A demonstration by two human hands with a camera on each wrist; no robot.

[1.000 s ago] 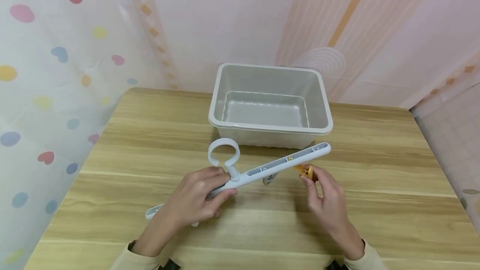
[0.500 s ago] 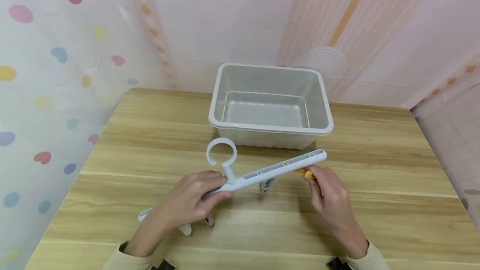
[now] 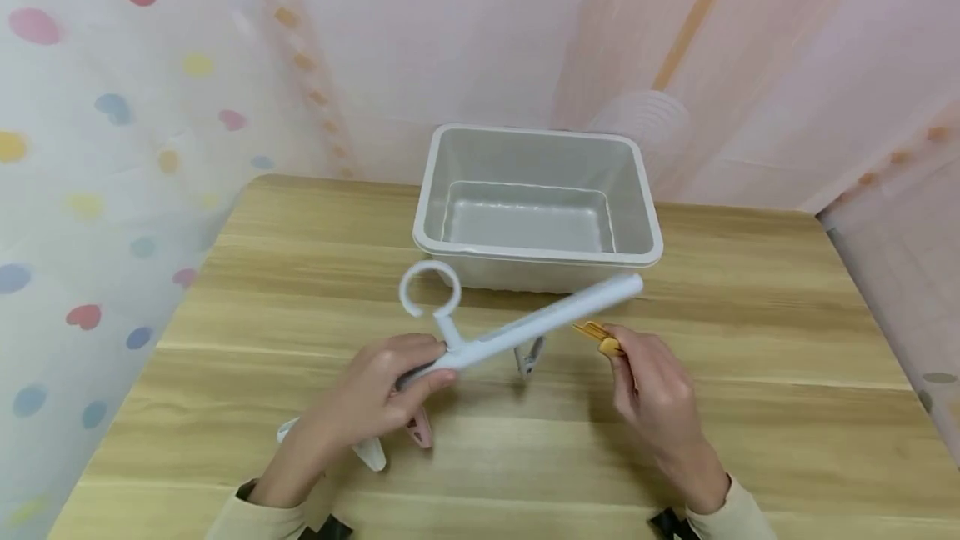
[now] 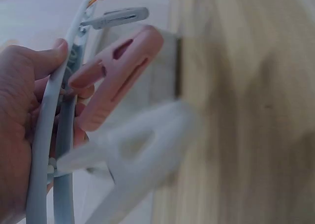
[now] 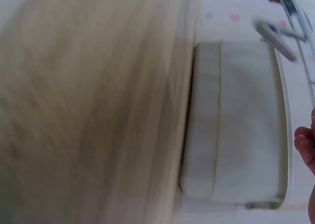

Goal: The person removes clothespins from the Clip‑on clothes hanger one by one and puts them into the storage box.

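Note:
My left hand (image 3: 386,382) grips a pale blue plastic hanger (image 3: 547,317) near its middle, just by the ring-shaped hook (image 3: 405,286). Below the bar hang a grey clothespin (image 3: 529,357), a pink clothespin (image 4: 120,74) and a white clothespin (image 3: 370,452). Between thumb and fingers, my right hand (image 3: 660,390) pinches an orange clothespin (image 3: 600,336) under the hanger's right arm. Its tip lies close beneath the bar; whether they touch I cannot tell. The right wrist view shows only some of the right fingers (image 5: 305,145), and the orange clothespin is out of it.
A light grey plastic bin (image 3: 536,257) stands at the back of the wooden table (image 3: 750,340), beyond the hanger. Behind the table hangs a patterned cloth (image 3: 450,40).
The orange tip once seen in the bar's slot no longer shows there, and the orange clothespin sits lower against the bar. The hanger has shifted left and tilted, its right end higher than half a second ago.

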